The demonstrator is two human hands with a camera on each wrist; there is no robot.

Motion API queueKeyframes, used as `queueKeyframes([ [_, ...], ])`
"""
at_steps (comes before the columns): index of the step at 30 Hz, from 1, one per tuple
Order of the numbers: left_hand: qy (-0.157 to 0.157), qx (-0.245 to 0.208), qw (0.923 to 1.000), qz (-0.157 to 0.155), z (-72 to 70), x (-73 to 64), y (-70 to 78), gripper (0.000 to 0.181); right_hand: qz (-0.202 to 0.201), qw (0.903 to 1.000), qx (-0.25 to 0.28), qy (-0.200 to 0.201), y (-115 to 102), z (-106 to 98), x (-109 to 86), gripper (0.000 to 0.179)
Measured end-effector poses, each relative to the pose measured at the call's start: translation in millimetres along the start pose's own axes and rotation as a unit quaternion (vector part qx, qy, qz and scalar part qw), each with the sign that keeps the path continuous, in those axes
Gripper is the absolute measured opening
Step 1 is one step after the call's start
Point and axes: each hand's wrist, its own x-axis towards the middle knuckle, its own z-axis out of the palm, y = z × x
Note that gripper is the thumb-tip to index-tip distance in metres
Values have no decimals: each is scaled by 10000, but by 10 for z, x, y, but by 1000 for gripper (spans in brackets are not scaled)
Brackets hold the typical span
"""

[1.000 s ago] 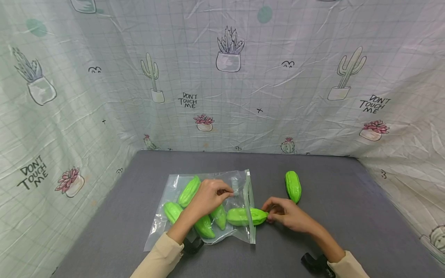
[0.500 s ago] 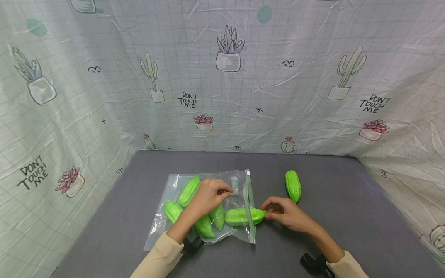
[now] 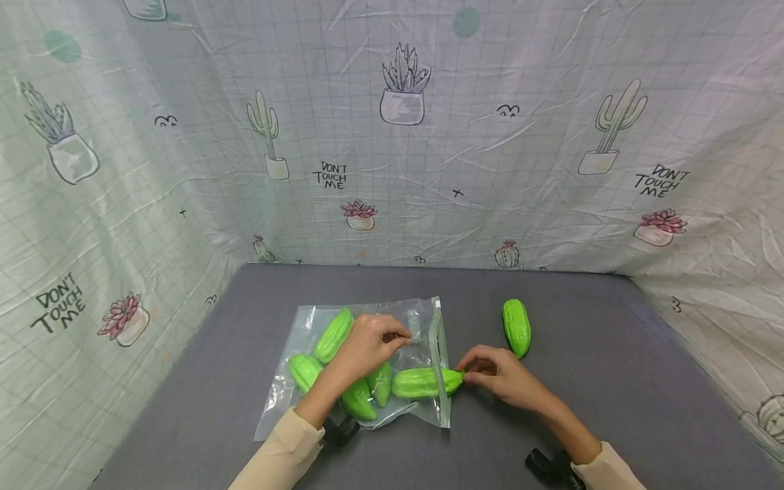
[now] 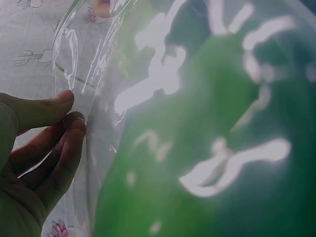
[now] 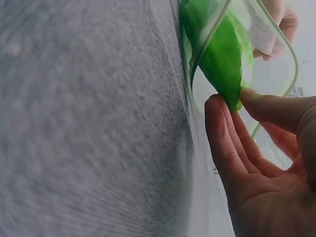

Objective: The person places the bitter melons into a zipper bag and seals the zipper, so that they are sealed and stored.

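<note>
A clear zip bag (image 3: 282,408) lies on the table with its mouth facing right. My left hand (image 3: 367,344) reaches over it and pinches the upper film near the mouth, lifting it, as the left wrist view shows. Several ribbed green bitter melons (image 3: 334,336) lie inside, partly hidden under the left forearm. Another bitter melon (image 3: 418,383) lies crosswise through the mouth, mostly inside, its pointed tip sticking out. At that tip my right hand (image 3: 505,378) pinches with thumb and fingers; in the right wrist view the melon (image 5: 224,54) passes between the bag's open edges.
One loose bitter melon (image 3: 516,328) lies on the dark grey table (image 3: 588,367) behind the right hand. A pale curtain (image 3: 453,150) printed with cacti hangs around the table's back and sides.
My right hand has moved a little left, pushing the bitter melon further through the mouth into the bag. The left hand has stayed put on the film.
</note>
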Motion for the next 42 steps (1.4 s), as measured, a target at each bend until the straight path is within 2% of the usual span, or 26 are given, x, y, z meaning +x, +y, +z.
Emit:
queueKeyframes([
  [6, -65, -25, 9999, -73, -3, 0, -6, 4, 148, 9997, -25, 196, -37, 52, 2, 6],
  [25, -67, -57, 9998, -158, -12, -3, 11, 4, 239, 9987, 428, 102, -60, 89, 18, 12],
  [32, -84, -122, 9997, -217, -10, -13, 15, 4, -102, 9980, 628, -40, -64, 85, 5, 16],
  [42, -62, -92, 9998, -145, -12, -10, 14, 4, -565, 9898, 1245, -401, -70, 92, 14, 21],
])
